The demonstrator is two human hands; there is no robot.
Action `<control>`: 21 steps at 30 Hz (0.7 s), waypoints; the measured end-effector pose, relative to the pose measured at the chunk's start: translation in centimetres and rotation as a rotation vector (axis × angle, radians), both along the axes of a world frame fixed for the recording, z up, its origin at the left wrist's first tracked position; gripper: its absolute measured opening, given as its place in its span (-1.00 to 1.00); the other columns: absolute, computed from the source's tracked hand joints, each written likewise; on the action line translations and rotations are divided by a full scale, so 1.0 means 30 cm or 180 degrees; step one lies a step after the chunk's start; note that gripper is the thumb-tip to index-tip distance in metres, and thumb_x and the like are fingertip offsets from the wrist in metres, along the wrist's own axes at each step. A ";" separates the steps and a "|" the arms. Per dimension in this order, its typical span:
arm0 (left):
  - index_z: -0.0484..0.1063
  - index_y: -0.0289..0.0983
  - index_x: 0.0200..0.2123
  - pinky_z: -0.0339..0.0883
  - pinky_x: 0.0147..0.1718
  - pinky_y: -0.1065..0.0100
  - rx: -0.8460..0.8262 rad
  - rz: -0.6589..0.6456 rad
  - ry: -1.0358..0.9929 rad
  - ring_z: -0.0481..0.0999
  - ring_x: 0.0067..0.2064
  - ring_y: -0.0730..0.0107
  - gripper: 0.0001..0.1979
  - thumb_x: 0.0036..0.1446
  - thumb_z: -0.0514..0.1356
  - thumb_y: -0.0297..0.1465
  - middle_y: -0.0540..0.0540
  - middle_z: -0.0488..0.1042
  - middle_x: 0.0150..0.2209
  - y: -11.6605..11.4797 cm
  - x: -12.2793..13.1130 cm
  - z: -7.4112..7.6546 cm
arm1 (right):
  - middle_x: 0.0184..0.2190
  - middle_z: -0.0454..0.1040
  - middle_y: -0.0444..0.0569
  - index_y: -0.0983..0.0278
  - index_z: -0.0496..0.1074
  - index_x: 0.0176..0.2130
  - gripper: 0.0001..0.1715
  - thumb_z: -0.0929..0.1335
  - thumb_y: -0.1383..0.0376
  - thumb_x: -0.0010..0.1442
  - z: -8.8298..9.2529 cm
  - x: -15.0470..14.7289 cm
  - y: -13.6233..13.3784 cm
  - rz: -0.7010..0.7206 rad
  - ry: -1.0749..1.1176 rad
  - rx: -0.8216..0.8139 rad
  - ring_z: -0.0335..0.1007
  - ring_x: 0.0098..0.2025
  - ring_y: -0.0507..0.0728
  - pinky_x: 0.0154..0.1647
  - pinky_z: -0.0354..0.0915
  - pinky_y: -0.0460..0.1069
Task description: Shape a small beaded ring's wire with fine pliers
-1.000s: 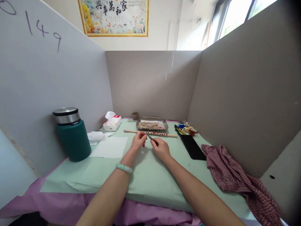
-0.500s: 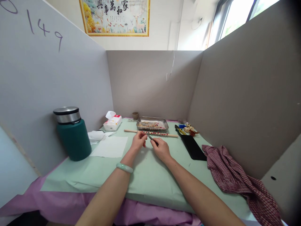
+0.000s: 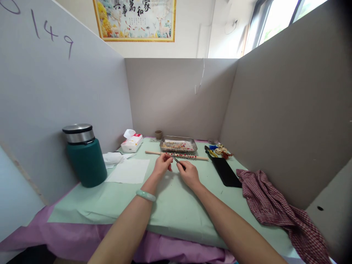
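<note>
My right hand (image 3: 189, 174) is closed around dark-handled pliers (image 3: 180, 164), their narrow metal tips pointing up and left. Those tips reach close to the fingers of my left hand (image 3: 163, 164), which are pinched together; whatever they hold is too small to make out. A green bangle circles my left wrist. Just beyond both hands lies a pale wooden stick (image 3: 152, 152) with red and white beads (image 3: 187, 156) along its middle. Behind the stick stands a metal tray (image 3: 178, 139) with many tiny coloured beads inside.
To the left are a green flask (image 3: 85, 161), a tissue pack (image 3: 132, 143) and white paper (image 3: 128, 171). A black flat object (image 3: 226, 172), yellow-handled pliers (image 3: 211, 152) and a checked cloth (image 3: 271, 200) lie on the right. A small brown cup (image 3: 158, 134) stands at the back. Grey partitions enclose the table.
Both hands stay almost in the same place. The pliers' tips and my left fingertips have shifted only very slightly.
</note>
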State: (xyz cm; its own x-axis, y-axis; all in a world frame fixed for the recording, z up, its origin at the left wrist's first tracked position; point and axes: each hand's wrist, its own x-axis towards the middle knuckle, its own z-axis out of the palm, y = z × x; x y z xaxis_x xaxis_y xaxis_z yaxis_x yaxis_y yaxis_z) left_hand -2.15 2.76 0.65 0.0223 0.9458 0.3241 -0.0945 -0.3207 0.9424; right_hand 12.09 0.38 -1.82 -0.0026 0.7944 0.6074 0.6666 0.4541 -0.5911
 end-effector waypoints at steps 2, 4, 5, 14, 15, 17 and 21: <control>0.24 -0.27 -0.47 0.26 -0.68 0.45 -0.0012 -0.0007 0.0026 0.27 -0.68 0.57 -0.79 -0.10 0.25 -0.36 0.10 0.30 -0.63 0.001 0.001 -0.002 | -0.39 0.48 -0.06 0.19 0.51 -0.30 -0.69 0.22 0.16 0.18 -0.001 0.000 0.001 -0.0010 -0.0004 -0.0006 0.37 -0.33 0.10 -0.31 0.21 -0.05; 0.23 -0.26 -0.47 0.25 -0.69 0.45 -0.0026 -0.0016 0.0072 0.26 -0.70 0.56 -0.79 -0.10 0.25 -0.36 0.12 0.27 -0.67 0.001 0.002 -0.002 | -0.40 0.48 -0.06 0.19 0.51 -0.32 -0.69 0.22 0.16 0.18 0.000 -0.001 0.001 -0.0022 -0.0011 -0.0024 0.37 -0.34 0.10 -0.31 0.21 -0.05; 0.23 -0.26 -0.47 0.25 -0.69 0.46 -0.0027 -0.0016 0.0092 0.26 -0.70 0.56 -0.79 -0.10 0.25 -0.35 0.13 0.26 -0.69 0.001 0.003 -0.003 | -0.40 0.48 -0.06 0.19 0.51 -0.32 -0.69 0.22 0.16 0.18 0.000 -0.001 0.001 -0.0024 -0.0016 -0.0029 0.37 -0.34 0.10 -0.31 0.21 -0.05; 0.23 -0.27 -0.41 0.28 -0.69 0.44 -0.0042 -0.0132 -0.0017 0.28 -0.68 0.59 -0.79 -0.07 0.22 -0.34 0.09 0.32 -0.57 0.006 0.002 -0.010 | -0.37 0.48 -0.06 0.20 0.49 -0.30 -0.69 0.21 0.16 0.19 0.004 -0.002 -0.003 -0.0031 -0.0033 -0.0004 0.37 -0.31 0.11 -0.31 0.19 -0.05; 0.23 -0.27 -0.40 0.29 -0.69 0.43 -0.0065 -0.0169 -0.0056 0.28 -0.67 0.59 -0.78 -0.06 0.22 -0.33 0.08 0.33 -0.55 0.007 0.002 -0.012 | -0.36 0.48 -0.06 0.20 0.49 -0.29 -0.69 0.21 0.16 0.19 0.004 -0.002 -0.003 -0.0031 -0.0024 -0.0017 0.38 -0.31 0.11 -0.30 0.19 -0.05; 0.23 -0.27 -0.39 0.31 -0.68 0.42 -0.0118 -0.0223 -0.0084 0.29 -0.67 0.59 -0.78 -0.06 0.21 -0.32 0.07 0.35 -0.53 0.009 0.000 -0.014 | -0.34 0.49 -0.06 0.20 0.49 -0.29 -0.69 0.21 0.16 0.19 0.004 -0.001 -0.005 -0.0011 -0.0003 -0.0051 0.38 -0.30 0.11 -0.29 0.20 -0.05; 0.22 -0.27 -0.40 0.29 -0.69 0.43 -0.0128 -0.0221 -0.0026 0.28 -0.68 0.59 -0.76 -0.07 0.22 -0.31 0.07 0.35 -0.54 0.012 0.000 -0.016 | -0.33 0.49 -0.06 0.19 0.50 -0.28 -0.69 0.22 0.17 0.18 0.004 -0.001 -0.005 -0.0012 0.0022 -0.0105 0.38 -0.29 0.10 -0.29 0.20 -0.05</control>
